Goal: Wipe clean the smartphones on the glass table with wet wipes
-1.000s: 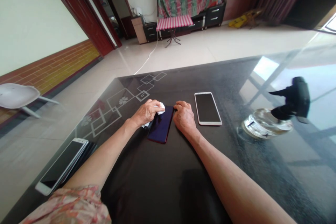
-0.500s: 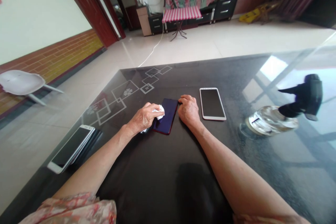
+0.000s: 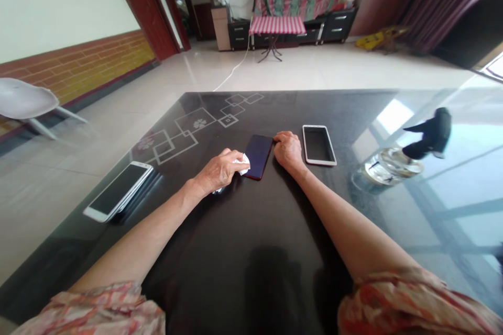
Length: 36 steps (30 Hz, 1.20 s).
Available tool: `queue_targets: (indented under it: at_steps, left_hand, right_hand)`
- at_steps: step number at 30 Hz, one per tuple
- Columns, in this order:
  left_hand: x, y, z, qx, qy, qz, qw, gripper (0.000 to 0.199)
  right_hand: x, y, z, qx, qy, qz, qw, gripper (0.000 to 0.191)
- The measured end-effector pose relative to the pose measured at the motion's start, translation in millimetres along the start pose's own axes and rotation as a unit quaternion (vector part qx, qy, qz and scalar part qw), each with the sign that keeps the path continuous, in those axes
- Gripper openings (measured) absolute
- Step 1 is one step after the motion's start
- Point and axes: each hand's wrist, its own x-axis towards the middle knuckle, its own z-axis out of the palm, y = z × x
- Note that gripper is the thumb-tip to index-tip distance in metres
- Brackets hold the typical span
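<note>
A dark smartphone [image 3: 260, 156] with a red edge lies face up on the black table. My left hand [image 3: 219, 171] is closed around a crumpled white tissue [image 3: 243, 164], which sits at the phone's left edge and hides part of it. Below that hand another bit of white shows, partly hidden. With curled fingers, my right hand [image 3: 288, 151] rests on the table and grips the phone's upper right edge. Just right of it lies a white-framed smartphone [image 3: 319, 145], screen up.
At the left, a white phone [image 3: 118, 191] lies atop other flat devices. A clear spray bottle [image 3: 393, 167] with a black trigger head stands on the right of the glossy table [image 3: 212, 261]. Beyond are a white chair [image 3: 27, 98] and a small striped table [image 3: 277, 25].
The camera view has shifted and levelled a little. My left hand and the tissue have moved slightly toward the phone's lower left edge. My right hand keeps its place at the phone's right edge.
</note>
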Motion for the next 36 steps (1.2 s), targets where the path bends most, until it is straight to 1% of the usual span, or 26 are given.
queue_targets:
  at_steps: [5, 9, 14, 18, 19, 21, 25, 27, 29, 31, 36]
  left_hand:
    - [-11, 2, 1.4, -0.014, 0.025, -0.008, 1.0, 0.042]
    - [-11, -2, 2.3, -0.03, 0.026, 0.008, 0.999, 0.043]
    - [-9, -11, 1.7, -0.073, 0.047, 0.038, 0.995, 0.042]
    - [-10, -15, -1.7, -0.092, 0.058, 0.056, 0.992, 0.038]
    - [-11, -15, -3.0, -0.093, 0.057, 0.057, 0.992, 0.038]
    - [-10, -15, -6.1, -0.094, 0.051, 0.056, 0.993, 0.038]
    - [-9, -11, -11.9, -0.099, 0.025, 0.048, 0.994, 0.038]
    - [-9, -9, -13.9, -0.103, 0.014, 0.048, 0.993, 0.039]
    - [-10, -8, -15.0, -0.106, 0.009, 0.046, 0.993, 0.039]
    - [-10, -8, -15.3, -0.106, 0.011, 0.043, 0.993, 0.038]
    - [-9, -6, -13.7, -0.097, 0.015, 0.039, 0.994, 0.038]
  right_hand:
    - [0, -3, -4, -0.023, -0.01, -0.003, 1.0, 0.045]
    - [-1, -5, -7, -0.025, -0.023, -0.016, 0.999, 0.049]
    - [-1, -5, -7, -0.023, -0.028, -0.025, 0.999, 0.048]
    - [-3, -6, -11, -0.005, -0.056, -0.062, 0.997, 0.043]
    - [-4, -6, -14, 0.004, -0.067, -0.068, 0.995, 0.046]
    - [-5, -6, -21, 0.019, -0.1, -0.073, 0.992, 0.059]
    - [-12, -3, -38, 0.031, -0.218, -0.068, 0.973, 0.092]
    - [-17, 0, -44, 0.035, -0.257, -0.089, 0.962, 0.108]
    - [-21, 2, -46, 0.036, -0.268, -0.118, 0.955, 0.117]
    - [-23, 3, -45, 0.026, -0.274, -0.134, 0.952, 0.121]
    - [-26, -1, -41, -0.024, -0.277, -0.134, 0.951, 0.127]
